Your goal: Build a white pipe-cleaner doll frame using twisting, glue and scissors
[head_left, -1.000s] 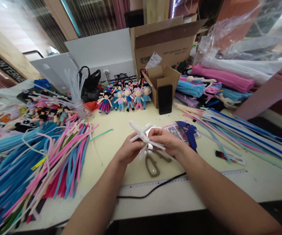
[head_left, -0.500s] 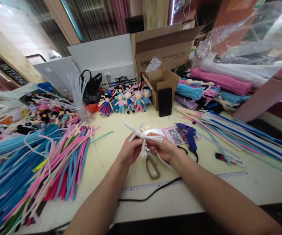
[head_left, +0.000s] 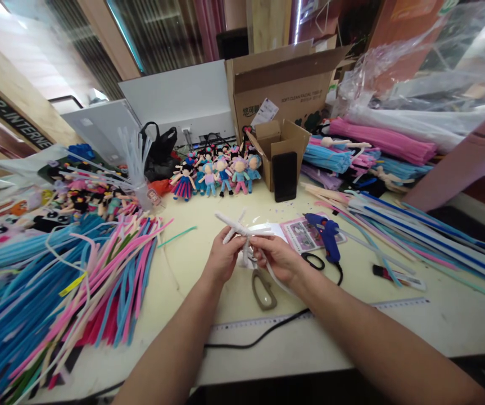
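Between my two hands, above the middle of the table, is a small figure of twisted white pipe cleaners (head_left: 239, 227), with several ends sticking out. My left hand (head_left: 224, 256) pinches it from the left, thumb near its centre. My right hand (head_left: 276, 257) is closed on the white pipe cleaner at the right side, and a long white end trails down below this hand. Scissors (head_left: 263, 289) lie on the table just under my hands; their blades are mostly hidden. To the right rests a blue glue gun (head_left: 327, 236) on a pink printed card (head_left: 300, 234).
Bundles of coloured pipe cleaners (head_left: 111, 281) spread over the left; more strips (head_left: 394, 236) lie at right. Small dolls (head_left: 221, 174) stand at the back beside a cardboard box (head_left: 297, 140) and black phone (head_left: 285, 177). A ruler (head_left: 242, 323) and black cable (head_left: 263, 339) lie in front.
My right hand has turned slightly, its fingers now pinching closer to the figure's centre. Another black finger loop of scissors shows beside the hand. The view has shifted a little.
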Demonstrator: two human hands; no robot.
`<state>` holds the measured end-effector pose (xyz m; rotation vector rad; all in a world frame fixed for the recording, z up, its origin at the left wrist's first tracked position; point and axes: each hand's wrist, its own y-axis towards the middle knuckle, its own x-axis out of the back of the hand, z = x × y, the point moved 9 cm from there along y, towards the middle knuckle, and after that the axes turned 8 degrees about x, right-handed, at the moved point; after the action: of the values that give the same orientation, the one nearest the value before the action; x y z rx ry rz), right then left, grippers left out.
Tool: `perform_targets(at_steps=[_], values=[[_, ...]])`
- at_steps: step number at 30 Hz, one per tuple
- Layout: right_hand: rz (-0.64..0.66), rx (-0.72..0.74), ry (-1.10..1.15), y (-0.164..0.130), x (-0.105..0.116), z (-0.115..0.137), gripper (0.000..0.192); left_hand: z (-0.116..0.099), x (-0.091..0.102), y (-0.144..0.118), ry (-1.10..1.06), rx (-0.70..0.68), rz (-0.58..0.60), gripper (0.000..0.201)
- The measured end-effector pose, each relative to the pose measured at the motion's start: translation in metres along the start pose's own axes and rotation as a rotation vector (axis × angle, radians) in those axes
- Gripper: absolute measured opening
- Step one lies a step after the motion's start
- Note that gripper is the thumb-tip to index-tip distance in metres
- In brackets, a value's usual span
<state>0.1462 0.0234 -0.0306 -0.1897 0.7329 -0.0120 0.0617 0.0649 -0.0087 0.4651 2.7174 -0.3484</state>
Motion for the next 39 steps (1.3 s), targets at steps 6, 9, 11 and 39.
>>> perform_targets(at_steps=[6,9,11,39], values=[[-0.032,-0.001,-0.004,0.004,0.004,-0.006,0.029,-0.005,0.005,0.001,0.049,-0.048,-0.03,0.021],[-0.052,0.024,-0.038,0.003,0.001,-0.007,0.031,-0.008,0.01,0.002,0.052,-0.058,-0.053,0.02],[-0.059,0.03,-0.1,-0.002,-0.001,-0.005,0.032,-0.013,0.014,0.003,0.035,-0.073,-0.061,0.018],[0.1,1.21,-1.767,-0.037,-0.05,0.067,0.018,0.012,0.001,0.004,-0.123,0.2,0.119,0.017]])
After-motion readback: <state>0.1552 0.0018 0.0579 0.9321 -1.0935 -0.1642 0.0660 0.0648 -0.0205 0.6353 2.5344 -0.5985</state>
